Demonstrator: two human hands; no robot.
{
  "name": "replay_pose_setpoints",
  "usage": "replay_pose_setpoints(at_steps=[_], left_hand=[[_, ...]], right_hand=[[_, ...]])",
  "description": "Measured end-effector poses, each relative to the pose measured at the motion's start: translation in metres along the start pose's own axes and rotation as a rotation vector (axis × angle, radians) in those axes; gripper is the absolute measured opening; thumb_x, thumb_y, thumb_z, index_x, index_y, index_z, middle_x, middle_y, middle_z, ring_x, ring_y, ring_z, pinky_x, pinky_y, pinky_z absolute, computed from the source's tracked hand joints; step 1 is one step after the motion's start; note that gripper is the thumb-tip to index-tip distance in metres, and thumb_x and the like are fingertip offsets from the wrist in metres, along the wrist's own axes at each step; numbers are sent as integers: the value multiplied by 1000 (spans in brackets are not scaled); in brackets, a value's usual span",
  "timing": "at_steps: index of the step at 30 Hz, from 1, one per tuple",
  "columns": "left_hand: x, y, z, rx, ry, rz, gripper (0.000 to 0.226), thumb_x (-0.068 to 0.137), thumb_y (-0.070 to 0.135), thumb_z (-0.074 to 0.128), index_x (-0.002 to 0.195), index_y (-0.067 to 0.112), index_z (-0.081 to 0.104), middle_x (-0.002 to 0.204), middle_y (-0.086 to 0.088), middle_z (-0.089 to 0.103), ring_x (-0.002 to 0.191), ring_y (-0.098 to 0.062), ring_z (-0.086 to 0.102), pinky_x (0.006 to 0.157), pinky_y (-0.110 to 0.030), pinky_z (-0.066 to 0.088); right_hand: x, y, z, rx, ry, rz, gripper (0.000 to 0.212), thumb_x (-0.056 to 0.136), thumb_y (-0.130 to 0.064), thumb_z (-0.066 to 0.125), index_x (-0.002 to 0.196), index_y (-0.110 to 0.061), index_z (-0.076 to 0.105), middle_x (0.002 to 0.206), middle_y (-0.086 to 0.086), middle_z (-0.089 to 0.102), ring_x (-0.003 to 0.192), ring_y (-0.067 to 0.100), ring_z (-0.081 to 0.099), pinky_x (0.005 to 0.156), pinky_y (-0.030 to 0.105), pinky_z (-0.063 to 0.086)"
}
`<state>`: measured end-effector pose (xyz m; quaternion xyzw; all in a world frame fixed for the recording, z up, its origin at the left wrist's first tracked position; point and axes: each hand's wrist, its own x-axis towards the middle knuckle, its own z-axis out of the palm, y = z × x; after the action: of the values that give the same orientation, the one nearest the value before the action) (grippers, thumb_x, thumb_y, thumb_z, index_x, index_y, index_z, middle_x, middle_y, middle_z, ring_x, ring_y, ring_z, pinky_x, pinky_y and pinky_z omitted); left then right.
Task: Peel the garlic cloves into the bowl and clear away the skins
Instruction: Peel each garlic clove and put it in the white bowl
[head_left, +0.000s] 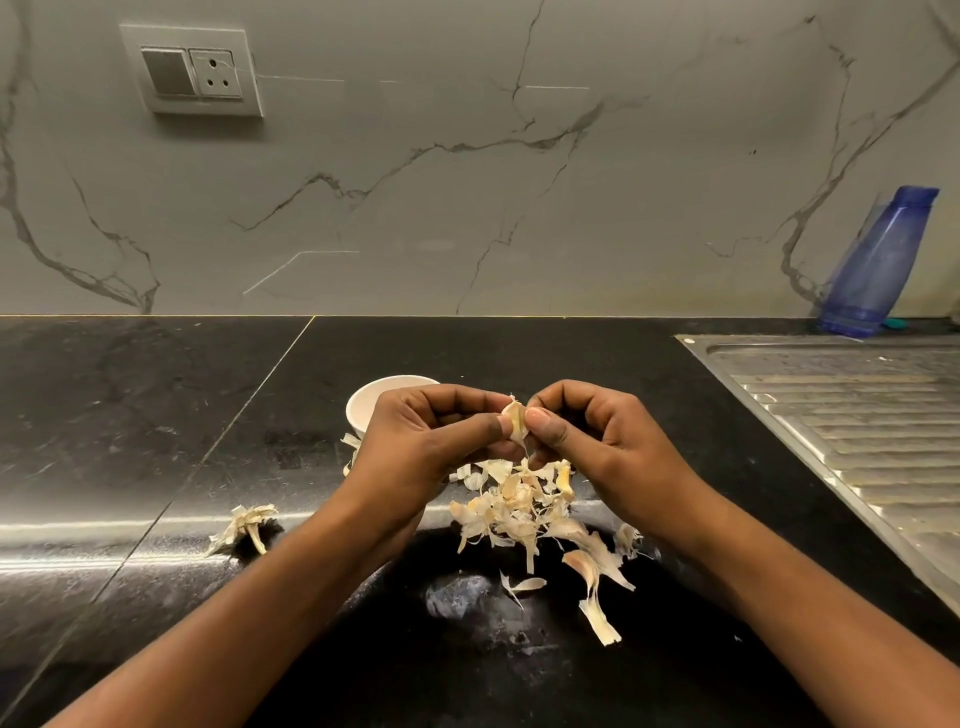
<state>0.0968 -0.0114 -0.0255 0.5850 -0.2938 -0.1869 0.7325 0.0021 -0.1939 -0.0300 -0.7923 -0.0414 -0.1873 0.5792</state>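
1. I see my left hand (431, 441) and my right hand (597, 441) both pinching one small pale garlic clove (516, 422) between thumbs and fingers.
2. The clove is up above the shiny black stone counter (156, 415).
3. A pile of dry papery skins (524, 512) lies right under it.
4. The little white round bowl (371, 402) sits behind my left hand.

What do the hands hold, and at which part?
One clove: the left hand pinches its left side, the right hand its right side.
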Motion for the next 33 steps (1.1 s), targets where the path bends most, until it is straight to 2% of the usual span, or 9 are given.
replay_pose_setpoints(at_steps=[5,8,11,14,17,23,26,30,33], left_hand=[[1,1,-1,-94,-5,-86,16,92,-6,68,104,-4,78,97,-26,76,74,-27,72,73,-27,63],[1,0,-1,-141,-32,-119,16,90,0,70,103,1,80,92,-24,74,73,-23,68,69,-25,62],[1,0,-1,-119,-56,-124,29,79,10,79,107,2,80,97,-21,77,80,-24,72,72,-26,62],[0,0,-1,-68,-51,-117,35,76,8,80,111,2,77,102,-20,79,84,-24,76,76,-28,63],[-1,1,0,-124,-54,-140,35,76,4,78,111,-1,75,103,-20,78,82,-22,76,75,-27,62],[0,1,1,-347,-113,-222,34,80,-2,72,114,-7,72,108,-23,75,88,-23,75,78,-26,64],[0,2,1,-388,-144,-245,35,85,-3,69,119,-9,70,110,-24,74,91,-24,75,80,-26,64],[0,2,2,-368,-118,-248,35,83,-2,70,117,-9,70,110,-25,75,92,-25,76,82,-27,65],[1,3,2,-317,-68,-225,35,79,0,74,114,-8,72,112,-26,75,93,-26,76,80,-26,64]], right_hand=[[-1,-2,0,120,-24,43,26,97,-24,62,107,-2,71,86,-4,75,81,10,69,76,26,59],[0,-1,-1,138,-13,55,21,99,-19,63,107,-2,72,86,-2,74,81,12,69,76,25,58],[1,0,-5,91,6,52,17,102,-16,64,107,-2,72,89,1,74,81,14,68,76,26,59],[1,-1,-6,41,-15,45,19,101,-19,63,107,-3,72,88,1,74,81,13,68,75,25,59],[1,-2,-4,53,-54,57,21,102,-20,60,107,-2,70,85,-3,72,79,12,66,74,25,57],[1,-4,1,282,-109,177,30,104,-26,61,110,3,63,82,-1,64,76,14,59,75,33,56],[0,-4,1,360,-113,207,27,97,-26,60,105,-1,65,79,0,59,74,13,56,72,29,57],[1,-4,0,327,-93,209,25,100,-25,62,105,-2,67,80,3,59,74,14,56,71,29,57],[0,-3,-2,240,-14,182,24,105,-23,62,106,1,69,87,9,65,79,20,61,72,32,58]])
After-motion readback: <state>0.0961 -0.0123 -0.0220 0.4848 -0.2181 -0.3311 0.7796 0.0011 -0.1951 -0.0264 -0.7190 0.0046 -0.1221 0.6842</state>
